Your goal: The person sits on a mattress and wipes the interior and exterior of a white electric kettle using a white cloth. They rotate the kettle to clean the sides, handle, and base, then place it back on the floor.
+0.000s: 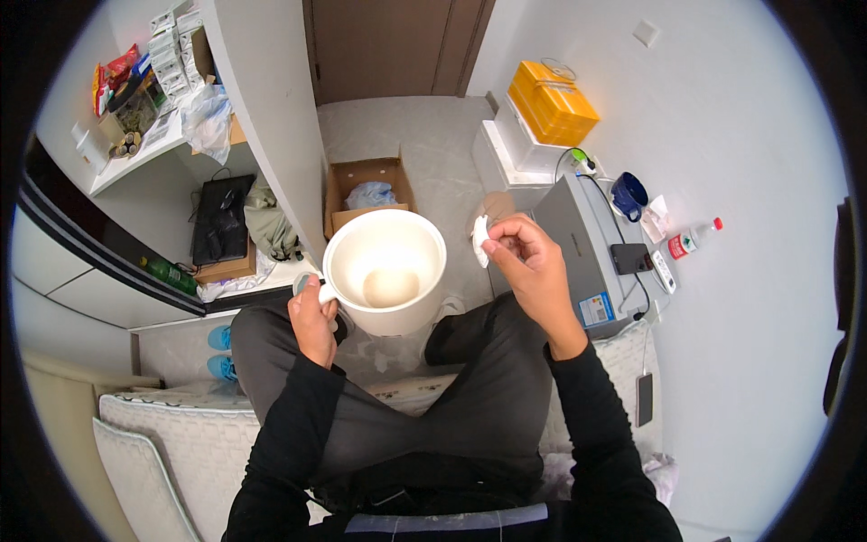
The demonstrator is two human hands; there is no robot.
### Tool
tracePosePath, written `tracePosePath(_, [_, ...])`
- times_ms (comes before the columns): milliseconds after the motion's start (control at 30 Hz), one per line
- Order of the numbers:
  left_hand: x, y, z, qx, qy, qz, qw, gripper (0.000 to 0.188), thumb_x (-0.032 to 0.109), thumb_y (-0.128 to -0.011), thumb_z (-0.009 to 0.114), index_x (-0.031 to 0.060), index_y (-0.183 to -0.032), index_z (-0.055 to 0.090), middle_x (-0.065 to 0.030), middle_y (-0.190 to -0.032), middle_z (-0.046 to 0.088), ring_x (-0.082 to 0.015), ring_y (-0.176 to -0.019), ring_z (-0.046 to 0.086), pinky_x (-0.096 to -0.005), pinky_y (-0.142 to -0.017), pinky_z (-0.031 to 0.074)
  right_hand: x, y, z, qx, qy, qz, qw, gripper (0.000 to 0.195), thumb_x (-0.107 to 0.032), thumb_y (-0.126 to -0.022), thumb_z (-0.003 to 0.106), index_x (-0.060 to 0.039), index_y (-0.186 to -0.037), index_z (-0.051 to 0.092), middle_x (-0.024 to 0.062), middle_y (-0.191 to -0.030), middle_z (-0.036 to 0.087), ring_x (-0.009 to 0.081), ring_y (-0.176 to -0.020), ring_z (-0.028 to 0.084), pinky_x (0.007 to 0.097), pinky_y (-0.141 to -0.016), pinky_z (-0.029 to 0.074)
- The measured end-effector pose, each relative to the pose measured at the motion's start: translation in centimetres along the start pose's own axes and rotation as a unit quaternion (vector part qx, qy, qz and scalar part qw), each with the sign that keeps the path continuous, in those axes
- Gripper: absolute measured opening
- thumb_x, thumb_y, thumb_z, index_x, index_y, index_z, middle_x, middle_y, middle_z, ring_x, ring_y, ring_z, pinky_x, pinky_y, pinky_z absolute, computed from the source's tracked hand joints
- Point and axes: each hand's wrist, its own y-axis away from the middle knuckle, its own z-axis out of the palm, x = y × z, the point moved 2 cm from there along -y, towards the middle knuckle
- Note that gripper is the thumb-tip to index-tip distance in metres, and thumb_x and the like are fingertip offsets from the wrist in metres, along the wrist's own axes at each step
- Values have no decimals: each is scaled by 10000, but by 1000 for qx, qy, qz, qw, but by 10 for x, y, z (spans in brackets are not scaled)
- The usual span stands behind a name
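A large white mug (342,254) is held over my knees, tilted so that its inside shows. Its bottom has a beige tint; I cannot tell whether that is liquid or stain. My left hand (315,328) grips the mug by its handle, at the left side. A small greenish round thing shows at the top of that hand, too unclear to name. To the right of the mug and apart from it, my right hand (532,264) pinches a crumpled piece of white tissue (480,241) between thumb and fingers.
An open cardboard box (366,169) with a plastic bag stands on the floor ahead. On the right, a grey cabinet (559,230) carries a dark blue mug (628,195), a phone (631,258), cables and a plastic bottle (691,240). A shelf unit (271,115) rises on the left.
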Motion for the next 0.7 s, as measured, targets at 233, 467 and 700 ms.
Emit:
tracePosePath(233, [0, -3, 0, -11, 45, -20, 999, 401, 322, -1190, 546, 101, -856, 568, 61, -647, 447, -59, -545, 344, -283, -535, 251, 53, 24, 38, 48, 29, -1, 998, 74, -69, -1036, 805, -22, -1069, 759, -12, -972, 735, 52, -816, 651, 235, -724, 516])
tracePosePath(467, [-3, -3, 0, -16, 104, -55, 993, 369, 335, -1190, 542, 100, -912, 599, 65, -637, 492, -37, -504, 360, -254, -497, 278, 58, 37, 71, 51, -124, 5, 991, 119, -43, -1067, 757, -13, -1163, 694, 4, -1075, 687, 67, -907, 647, 246, -828, 530])
tracePosePath(700, [-13, -4, -1, -22, 120, -88, 989, 337, 342, -1186, 539, 123, -933, 576, 67, -625, 476, -41, -476, 349, -257, -479, 278, 32, 55, 71, 22, -34, -115, 993, 147, -27, -1033, 795, -8, -1144, 699, 36, -1080, 674, 97, -878, 626, 249, -819, 516])
